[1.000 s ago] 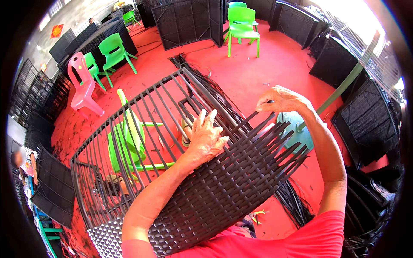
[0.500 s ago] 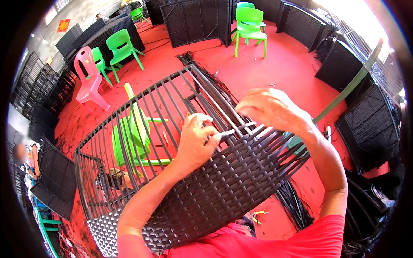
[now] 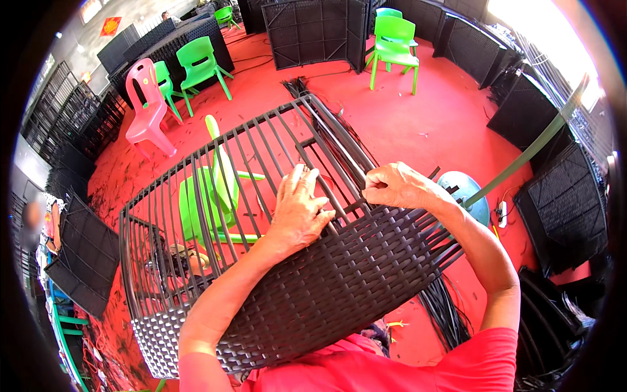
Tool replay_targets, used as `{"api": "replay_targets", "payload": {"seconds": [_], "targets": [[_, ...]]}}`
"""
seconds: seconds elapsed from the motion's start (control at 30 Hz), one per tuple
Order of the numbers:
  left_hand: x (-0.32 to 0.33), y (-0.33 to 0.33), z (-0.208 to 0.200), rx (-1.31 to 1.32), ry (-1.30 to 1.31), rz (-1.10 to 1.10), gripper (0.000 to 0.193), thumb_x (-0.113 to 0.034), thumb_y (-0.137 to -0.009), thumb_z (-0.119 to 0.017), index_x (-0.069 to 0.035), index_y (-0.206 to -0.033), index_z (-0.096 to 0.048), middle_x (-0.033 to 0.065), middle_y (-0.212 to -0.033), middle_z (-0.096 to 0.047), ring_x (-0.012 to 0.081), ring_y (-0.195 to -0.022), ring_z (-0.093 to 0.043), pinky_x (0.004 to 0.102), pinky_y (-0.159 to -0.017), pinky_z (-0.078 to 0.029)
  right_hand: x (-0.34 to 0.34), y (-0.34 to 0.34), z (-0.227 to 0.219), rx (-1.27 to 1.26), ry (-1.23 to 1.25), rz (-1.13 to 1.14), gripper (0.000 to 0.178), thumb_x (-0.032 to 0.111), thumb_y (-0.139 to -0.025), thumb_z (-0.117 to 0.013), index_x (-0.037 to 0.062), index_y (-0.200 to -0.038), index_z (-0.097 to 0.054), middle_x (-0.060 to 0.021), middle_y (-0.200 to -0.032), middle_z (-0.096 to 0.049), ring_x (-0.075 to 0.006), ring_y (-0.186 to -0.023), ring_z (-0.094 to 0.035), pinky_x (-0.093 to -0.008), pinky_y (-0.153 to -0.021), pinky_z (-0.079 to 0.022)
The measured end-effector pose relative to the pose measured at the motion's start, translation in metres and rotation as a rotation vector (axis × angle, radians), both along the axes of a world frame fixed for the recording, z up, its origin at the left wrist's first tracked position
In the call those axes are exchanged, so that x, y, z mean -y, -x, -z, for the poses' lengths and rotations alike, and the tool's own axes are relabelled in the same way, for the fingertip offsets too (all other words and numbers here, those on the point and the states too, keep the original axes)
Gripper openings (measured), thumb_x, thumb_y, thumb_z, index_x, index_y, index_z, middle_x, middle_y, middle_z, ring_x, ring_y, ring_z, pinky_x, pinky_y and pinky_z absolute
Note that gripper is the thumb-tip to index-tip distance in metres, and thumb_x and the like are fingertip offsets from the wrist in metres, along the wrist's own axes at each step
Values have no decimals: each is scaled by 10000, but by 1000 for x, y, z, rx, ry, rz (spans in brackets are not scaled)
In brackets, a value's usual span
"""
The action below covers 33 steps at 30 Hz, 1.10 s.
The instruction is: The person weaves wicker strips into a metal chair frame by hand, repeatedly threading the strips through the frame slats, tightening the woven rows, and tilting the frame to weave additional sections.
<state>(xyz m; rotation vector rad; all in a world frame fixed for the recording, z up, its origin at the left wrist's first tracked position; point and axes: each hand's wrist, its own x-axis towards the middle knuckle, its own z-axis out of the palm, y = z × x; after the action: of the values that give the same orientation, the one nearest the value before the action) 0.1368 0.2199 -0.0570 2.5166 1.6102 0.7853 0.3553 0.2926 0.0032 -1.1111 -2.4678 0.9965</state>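
- Left hand [image 3: 299, 210] is laid, loosely spread, on the frame [image 3: 261, 120].
- Right hand [image 3: 394, 185] is curled at its right edge; any pinch cannot be told.
- Black weave [image 3: 333, 281] is carried along its near edge.

Gaps between bars [image 3: 203, 208], chair [image 3: 226, 178] beyond.

A bright red fabric shirt [image 3: 366, 363] with short sleeves [image 3: 482, 356] is worn; past the shirt's sleeves, slim forearms [image 3: 228, 297], left hand [image 3: 300, 212] and right hand [image 3: 400, 186] are bared; beside the shirt's front, dark, mottled cloth [image 3: 375, 332] is glimpsed
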Motion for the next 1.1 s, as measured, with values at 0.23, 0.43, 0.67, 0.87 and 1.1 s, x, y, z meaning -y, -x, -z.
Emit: {"api": "replay_targets", "payload": {"seconds": [0.23, 0.43, 0.67, 0.87, 1.1], "targets": [[-9, -1, 6, 150, 312, 66, 274, -261, -767, -589, -45, -927, -642, 164, -1366, -292, 399, -1299, -117, 501, -1040, -113, 10, 16, 4, -12, 10, 1, 210, 221, -739, -577, 13, -712, -581, -74, -529, -479, -142, -490, -457, -311, -490, -385], [10, 4, -14, 521, 255, -30, 175, -176, -716, -644, -32, -815, -646, 59, -1250, -409, 278, -1217, -270, 386, -1012, -215, 4, 12, 17, -45, -174, -23, 189, 185, -802, -558, 21, -879, -615, -108, -661, -583, -174, -563, -542, -303, -534, -420], [45, 42, -23, 675, 381, -33, 110, -175, -767, -634, -66, -774, -629, 89, -1252, -424, 198, -1158, -383, 375, -970, -288, 24, 50, 17, -83, 116, -256, 236, 261, -839, -545, 33, -839, -605, -117, -665, -568, -201, -571, -529, -331, -563, -423], [45, 40, -1, 148, 97, -141, 221, -298, -789, -615, -110, -889, -672, 173, -1294, -379, 372, -1266, -218, 458, -1027, -181, 20, 49, 22, -117, 391, -90, 238, 234, -782, -594, 0, -748, -572, -80, -536, -478, -104, -522, -473, -315, -517, -385], [27, 30, 8, 52, 222, -95, 198, -240, -763, -574, -113, -884, -664, 179, -1373, -271, 411, -1284, -153, 518, -1026, -140, 31, 62, 22, 48, -20, -100, 192, 195, -748, -566, 10, -708, -597, -50, -553, -542, -91, -522, -491, -279, -501, -385]]}}
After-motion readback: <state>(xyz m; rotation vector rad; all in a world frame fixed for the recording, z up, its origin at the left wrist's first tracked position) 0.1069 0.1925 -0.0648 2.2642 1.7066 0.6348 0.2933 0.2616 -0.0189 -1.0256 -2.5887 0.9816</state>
